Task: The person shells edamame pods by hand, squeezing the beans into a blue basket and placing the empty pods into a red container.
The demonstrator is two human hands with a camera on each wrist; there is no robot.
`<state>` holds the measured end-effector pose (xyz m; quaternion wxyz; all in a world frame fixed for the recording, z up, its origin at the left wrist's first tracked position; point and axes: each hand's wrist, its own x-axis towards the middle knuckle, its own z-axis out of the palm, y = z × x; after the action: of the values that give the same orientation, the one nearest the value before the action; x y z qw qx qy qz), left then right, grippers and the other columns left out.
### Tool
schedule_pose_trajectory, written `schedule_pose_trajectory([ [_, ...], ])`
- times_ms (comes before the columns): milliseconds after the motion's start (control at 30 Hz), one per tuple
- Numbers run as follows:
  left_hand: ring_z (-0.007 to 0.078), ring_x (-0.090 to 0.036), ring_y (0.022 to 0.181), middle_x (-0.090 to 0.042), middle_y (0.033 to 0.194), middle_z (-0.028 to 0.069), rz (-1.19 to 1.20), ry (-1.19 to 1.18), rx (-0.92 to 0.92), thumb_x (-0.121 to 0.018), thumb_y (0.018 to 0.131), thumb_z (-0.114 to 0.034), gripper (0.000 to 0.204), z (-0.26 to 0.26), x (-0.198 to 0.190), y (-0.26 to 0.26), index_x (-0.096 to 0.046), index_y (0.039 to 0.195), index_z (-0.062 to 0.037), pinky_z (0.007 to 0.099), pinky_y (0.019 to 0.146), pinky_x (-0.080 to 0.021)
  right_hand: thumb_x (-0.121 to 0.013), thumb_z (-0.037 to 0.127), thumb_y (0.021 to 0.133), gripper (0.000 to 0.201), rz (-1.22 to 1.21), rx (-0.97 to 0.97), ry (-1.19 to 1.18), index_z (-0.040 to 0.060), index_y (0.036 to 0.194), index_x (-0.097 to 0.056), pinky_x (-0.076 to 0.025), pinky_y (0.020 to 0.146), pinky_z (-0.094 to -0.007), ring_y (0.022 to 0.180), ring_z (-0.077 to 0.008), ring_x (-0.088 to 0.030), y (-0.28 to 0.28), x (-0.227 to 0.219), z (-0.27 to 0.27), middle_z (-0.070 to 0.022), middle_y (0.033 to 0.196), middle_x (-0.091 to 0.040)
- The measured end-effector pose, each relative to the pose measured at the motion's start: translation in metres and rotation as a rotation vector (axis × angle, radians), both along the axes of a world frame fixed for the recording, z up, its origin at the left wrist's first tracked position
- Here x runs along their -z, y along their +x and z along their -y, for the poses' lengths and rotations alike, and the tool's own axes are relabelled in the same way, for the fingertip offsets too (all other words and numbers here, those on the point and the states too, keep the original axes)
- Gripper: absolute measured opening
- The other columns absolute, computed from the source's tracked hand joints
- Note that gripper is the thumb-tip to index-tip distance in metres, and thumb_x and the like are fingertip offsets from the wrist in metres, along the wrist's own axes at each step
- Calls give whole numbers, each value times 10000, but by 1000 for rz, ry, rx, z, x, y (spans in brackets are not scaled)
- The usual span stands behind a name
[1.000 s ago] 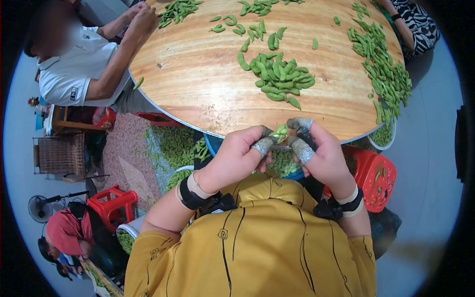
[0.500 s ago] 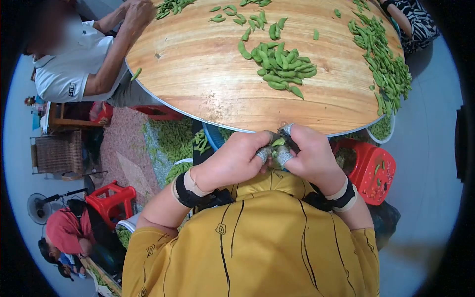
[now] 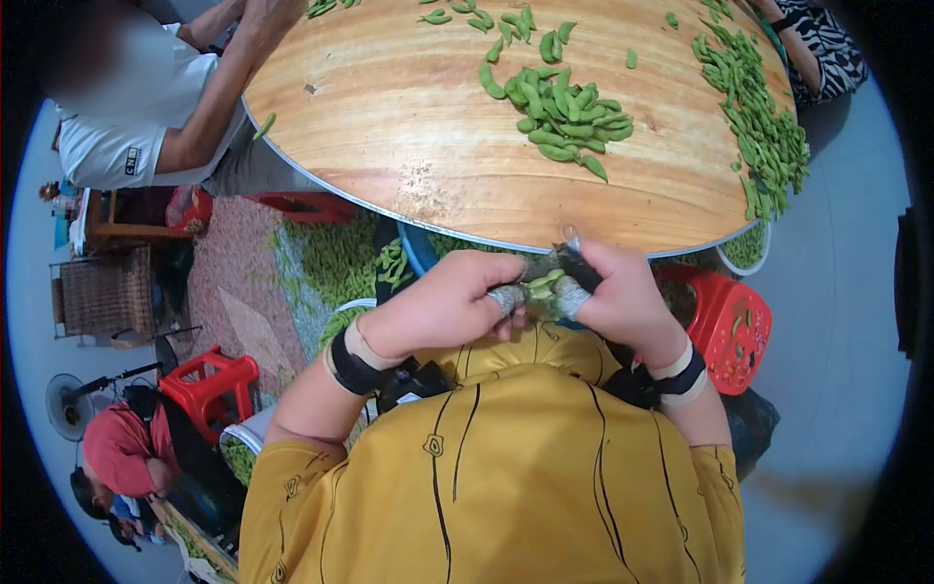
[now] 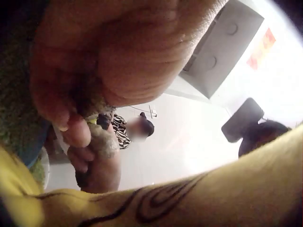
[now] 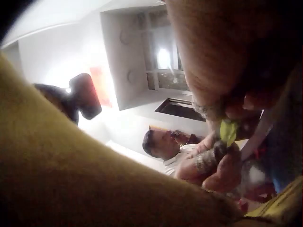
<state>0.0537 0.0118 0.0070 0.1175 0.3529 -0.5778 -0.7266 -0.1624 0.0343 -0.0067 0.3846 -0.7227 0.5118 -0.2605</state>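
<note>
A green edamame pod (image 3: 547, 280) sits between my two hands, just off the table's near edge. My left hand (image 3: 443, 304) pinches it from the left with curled, grey-taped fingers and thumb. From the other side, my right hand (image 3: 623, 297) grips it, its thumb and fingers wrapped in grey and dark tape. In the right wrist view the bright green pod (image 5: 228, 132) shows between the taped fingertips of both hands. Only a sliver of green (image 4: 93, 121) appears in the left wrist view, the rest hidden by fingers.
On the round wooden table (image 3: 389, 136) lies a pile of pods (image 3: 569, 117), with a longer heap (image 3: 759, 127) along its right edge. Below stand a blue tub (image 3: 418, 248), a red stool (image 3: 735, 331) and a white bucket (image 3: 747, 248). A person in white (image 3: 146, 127) sits left.
My hands were farther apart a second ago, the right one's fingers spread beside the pod in my left. They have come together around the pod. The view has shifted slightly.
</note>
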Motion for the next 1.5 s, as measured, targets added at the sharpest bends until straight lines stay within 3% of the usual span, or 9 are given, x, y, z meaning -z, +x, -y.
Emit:
schedule_pose_trajectory([
  [100,82,-579,653,-615,799,32,-69,171,-14,-382,820,80,260,-1,3,13,-575,981,15,232,608,-493,-675,161,726,228,299,28,353,9,830,-540,-464,590,-389,652,-384,-579,1,0,1,-203,675,-567],
  [367,162,-634,715,-654,856,68,205,86,-166,-514,889,-24,206,-16,0,69,-585,1076,24,266,648,-506,-630,105,744,179,56,-311,-288,22,902,-617,-485,671,-433,793,-383,-612,12,10,6,-192,840,-632],
  [433,321,-626,755,-647,861,151,588,-639,-25,-600,808,-34,206,-20,16,94,-610,1009,14,338,686,-502,-608,101,774,169,54,-350,-276,20,922,-610,-478,679,-446,810,-383,-608,5,-1,10,-209,850,-613],
  [533,415,-571,824,-602,865,211,981,-874,-160,-634,742,-31,210,-29,23,110,-620,949,3,393,721,-475,-603,97,798,147,-148,22,-20,-1,907,-587,-475,678,-455,807,-385,-596,-2,-28,23,-205,868,-613],
  [633,390,-574,829,-586,833,200,803,-672,-175,-638,768,-48,169,-17,-1,96,-620,927,3,401,724,-465,-614,73,780,149,-326,242,-445,-9,895,-567,-468,661,-467,747,-403,-581,-15,-14,51,-209,786,-597],
  [867,284,-644,722,-640,813,175,237,-746,-146,-579,870,-106,211,6,-7,26,-643,1040,1,346,667,-508,-651,67,753,176,-427,286,-269,-13,884,-566,-482,663,-455,737,-417,-584,-15,-9,51,-226,763,-600],
  [1000,193,-648,696,-662,830,125,123,-661,-139,-544,908,-120,209,18,2,-23,-632,1052,4,302,640,-511,-652,55,767,175,-54,378,25,-16,918,-600,-506,680,-338,746,-258,-651,-3,-20,28,-170,822,-655],
  [1067,109,-634,702,-663,869,63,-5,-31,-270,-503,944,-129,227,23,0,-41,-611,1101,-5,250,615,-504,-651,38,777,224,192,338,48,-16,989,-608,-501,683,-285,739,-121,-615,-4,-11,18,-85,828,-667],
  [1500,65,-524,650,-634,862,9,-54,-134,-301,-489,929,-40,169,22,18,-34,-602,1046,5,219,611,-464,-526,19,826,375,225,118,205,-10,1199,-514,-497,733,-320,802,-237,-648,-10,-27,9,-159,885,-651],
])
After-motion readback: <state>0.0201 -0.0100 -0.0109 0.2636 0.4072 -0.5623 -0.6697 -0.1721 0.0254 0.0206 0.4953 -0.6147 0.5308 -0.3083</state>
